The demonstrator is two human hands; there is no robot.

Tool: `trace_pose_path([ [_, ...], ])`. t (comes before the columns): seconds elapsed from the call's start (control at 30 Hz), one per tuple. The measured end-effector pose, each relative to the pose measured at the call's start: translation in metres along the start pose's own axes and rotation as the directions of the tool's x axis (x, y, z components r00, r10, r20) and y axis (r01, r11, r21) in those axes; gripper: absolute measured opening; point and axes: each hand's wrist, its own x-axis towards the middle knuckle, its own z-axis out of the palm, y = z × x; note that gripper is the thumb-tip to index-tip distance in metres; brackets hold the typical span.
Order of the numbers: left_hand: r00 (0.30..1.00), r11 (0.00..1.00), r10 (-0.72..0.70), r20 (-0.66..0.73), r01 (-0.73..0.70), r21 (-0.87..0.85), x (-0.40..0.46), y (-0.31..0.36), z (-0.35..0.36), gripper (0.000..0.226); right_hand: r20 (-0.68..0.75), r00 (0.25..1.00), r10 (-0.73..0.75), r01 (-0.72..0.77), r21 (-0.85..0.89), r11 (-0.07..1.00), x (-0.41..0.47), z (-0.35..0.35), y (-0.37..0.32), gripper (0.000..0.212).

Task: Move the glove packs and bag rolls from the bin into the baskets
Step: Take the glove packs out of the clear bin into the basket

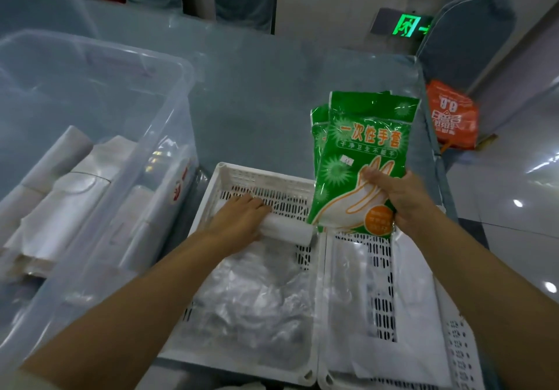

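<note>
Grey table (257, 102): left hand (242, 218) palm-down gripping bag roll (287, 232); right hand (402, 199) pinching seemingly 2 glove packs (363, 153) upright

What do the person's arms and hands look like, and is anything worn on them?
Both forearms are bare as far as the frame shows: no sleeves or watch visible. The left hand and right hand wear no gloves, and no rings show. Fingernails look short and unpainted.

Bin (169, 93) left of two side-by-side baskets (320, 268) on table (257, 102)
</note>
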Motion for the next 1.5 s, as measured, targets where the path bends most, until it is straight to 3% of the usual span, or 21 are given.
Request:
trace_pose_path([
  [0.13, 0.976, 0.999, -0.033, -0.215, 0.036, 0.01, -0.033, 0.006, -0.007, 0.058, 0.044, 0.999, -0.032, 0.036, -0.108, 0.993, 0.003, 0.007, -0.006, 0.059],
  [0.2, 0.952, 0.995, -0.093, -0.293, 0.078, -0.063, -0.051, 0.01, -0.008, 0.061, 0.062, 0.997, -0.044, 0.053, -0.144, 0.988, 0.005, 0.013, -0.006, 0.064],
  [0.33, 0.989, 0.978, -0.098, -0.111, 0.076, -0.192, -0.08, 0.02, -0.002, 0.06, 0.126, 0.991, -0.05, 0.076, -0.214, 0.974, 0.006, 0.027, -0.004, 0.069],
  [0.43, 0.993, 0.959, -0.103, -0.052, 0.085, -0.27, -0.099, 0.021, 0.004, 0.06, 0.187, 0.982, -0.039, 0.09, -0.274, 0.958, 0.004, 0.034, -0.006, 0.07],
  [0.6, 0.995, 0.962, -0.006, 0.1, 0.033, -0.269, -0.128, 0.023, 0.017, 0.059, 0.284, 0.954, -0.097, 0.217, -0.433, 0.875, 0.004, 0.049, -0.01, 0.056],
  [0.77, 0.969, 0.969, 0.025, 0.246, 0.037, -0.246, -0.132, 0.027, 0.029, 0.058, 0.476, 0.861, -0.179, 0.47, -0.609, 0.639, 0.006, 0.085, -0.015, 0.049],
  [0.83, 0.96, 0.956, 0.022, 0.28, 0.062, -0.287, -0.128, 0.024, 0.023, 0.056, 0.562, 0.812, -0.156, 0.561, -0.679, 0.473, 0.007, 0.1, -0.016, 0.046],
  [0.9, 0.976, 0.931, -0.038, 0.212, 0.111, -0.348, -0.123, 0.019, 0.013, 0.055, 0.647, 0.756, -0.099, 0.648, -0.718, 0.255, 0.012, 0.114, -0.015, 0.047],
  [0.97, 0.991, 0.92, -0.127, 0.047, 0.135, -0.367, -0.112, 0.013, 0.004, 0.046, 0.7, 0.713, -0.034, 0.7, -0.709, 0.085, 0.019, 0.126, -0.01, 0.053],
  [1.03, 0.982, 0.917, -0.181, -0.056, 0.149, -0.37, -0.093, 0.009, 0.002, 0.037, 0.719, 0.695, 0.02, 0.719, -0.694, -0.048, 0.028, 0.136, -0.001, 0.065],
  [1.1, 0.987, 0.939, -0.157, -0.039, 0.137, -0.316, -0.072, 0.006, 0.007, 0.04, 0.704, 0.707, 0.064, 0.706, -0.698, -0.122, 0.035, 0.143, 0.009, 0.071],
  [1.2, 0.994, 0.973, -0.099, 0.052, 0.108, -0.202, -0.054, 0.006, 0.026, 0.055, 0.659, 0.742, 0.119, 0.669, -0.722, -0.174, 0.045, 0.148, 0.017, 0.081],
  [1.3, 0.988, 0.983, -0.102, 0.113, 0.118, -0.138, -0.054, 0.007, 0.039, 0.057, 0.647, 0.747, 0.154, 0.664, -0.713, -0.224, 0.053, 0.15, 0.021, 0.088],
  [1.5, 0.983, 0.988, -0.039, 0.181, 0.065, -0.139, -0.074, 0.009, 0.04, 0.047, 0.638, 0.705, 0.308, 0.685, -0.725, -0.066, 0.062, 0.158, 0.004, 0.083],
])
